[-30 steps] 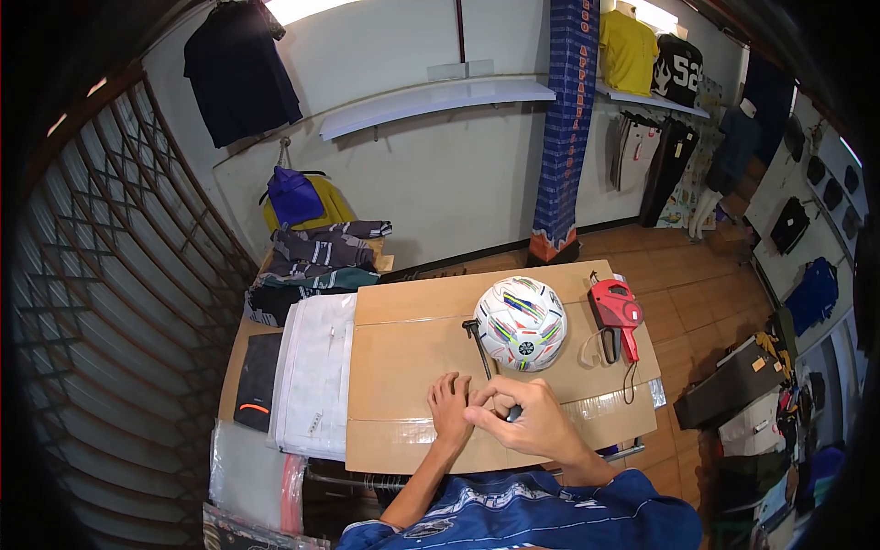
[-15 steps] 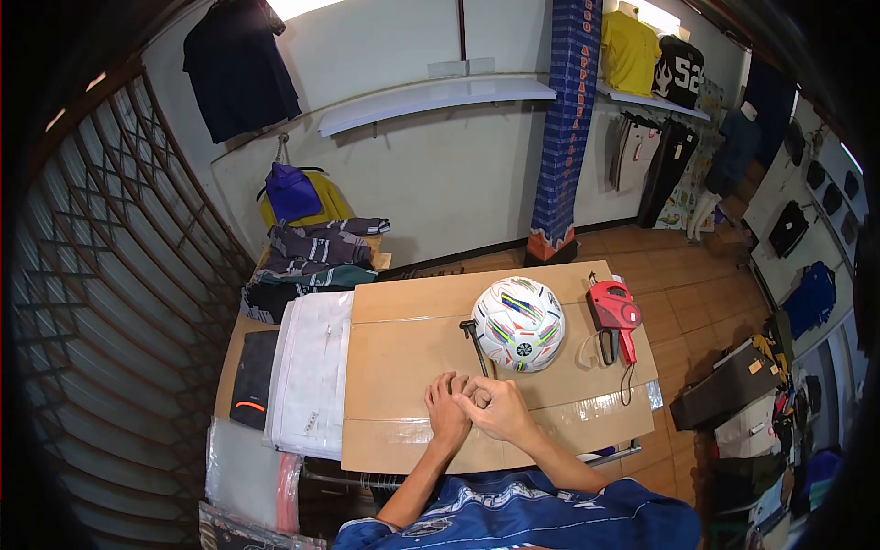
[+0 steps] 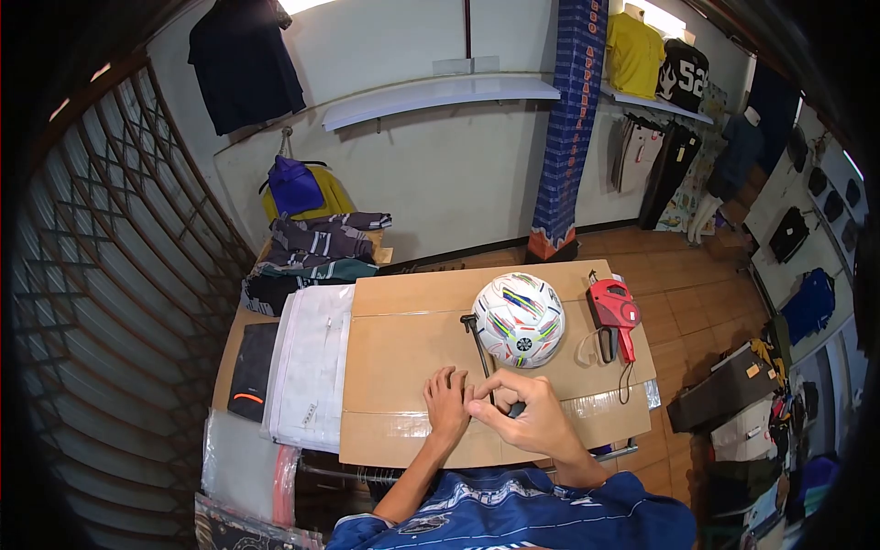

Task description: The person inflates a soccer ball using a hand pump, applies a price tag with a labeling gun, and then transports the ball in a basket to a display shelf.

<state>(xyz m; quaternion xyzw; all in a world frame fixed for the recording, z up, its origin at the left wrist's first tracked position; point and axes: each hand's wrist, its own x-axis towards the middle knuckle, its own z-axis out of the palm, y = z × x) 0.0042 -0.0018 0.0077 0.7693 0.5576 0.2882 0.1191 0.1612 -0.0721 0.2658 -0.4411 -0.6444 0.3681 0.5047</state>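
Note:
My left hand (image 3: 447, 403) rests on the cardboard sheet (image 3: 394, 330) with its fingers stretched out and its thumb side towards my right hand. My right hand (image 3: 527, 417) is beside it, index finger and thumb pinched together near the left thumb. Whatever sits in that pinch is too small or hidden to make out. A thin black rod with a T-shaped end (image 3: 478, 341) lies on the cardboard and runs beneath my right hand; a dark piece shows between the curled fingers. Beyond it sits a white patterned soccer ball (image 3: 520, 321).
A red price-label gun (image 3: 614, 316) lies right of the ball. Plastic-wrapped white packages (image 3: 312, 367) and a dark packet (image 3: 254, 367) are at the left. Folded clothes (image 3: 316, 247) lie behind them. A blue pillar (image 3: 564, 137) and wall shelf (image 3: 440, 99) stand beyond.
My right hand has moved right, away from the left hand that it was pressed against. The left fingers now show stretched out. The ball and rod stay in place.

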